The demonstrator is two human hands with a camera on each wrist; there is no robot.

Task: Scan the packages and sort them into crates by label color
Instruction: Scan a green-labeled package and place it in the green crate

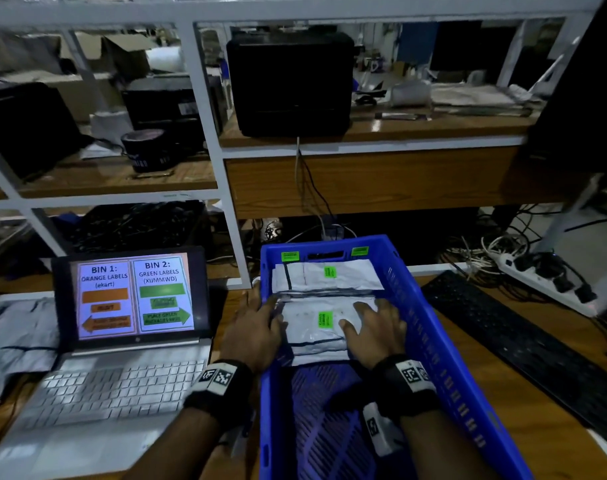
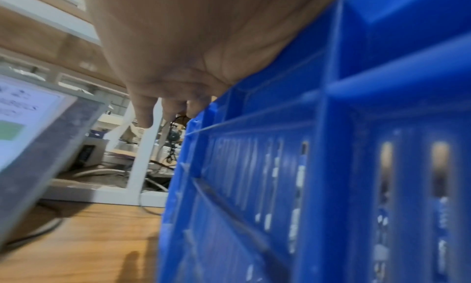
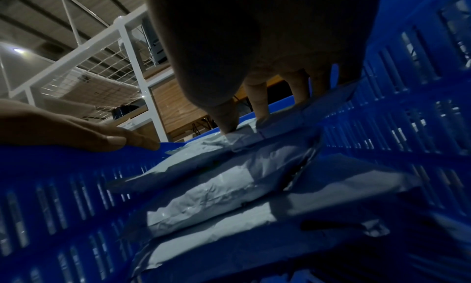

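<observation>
A blue slatted crate [image 1: 430, 341] stands on the desk with green tags on its far wall. Inside lie white mailer packages with green labels: a far one [image 1: 326, 277] and a near stack whose top package [image 1: 315, 327] shows a green label [image 1: 325, 319]. My right hand [image 1: 374, 327] lies spread flat on that top package, its fingertips [image 3: 229, 126] pressing the mailer [image 3: 203, 196]. My left hand [image 1: 257, 323] rests with straight fingers over the crate's left rim [image 2: 254, 106], touching the package's left edge. Neither hand grips anything.
An open laptop [image 1: 132, 306] left of the crate shows bin 1 orange labels, bin 2 green labels. More white packages [image 1: 18, 334] lie at the far left. A black keyboard [image 1: 523, 344] and a power strip [image 1: 544, 278] sit to the right. White shelving stands behind.
</observation>
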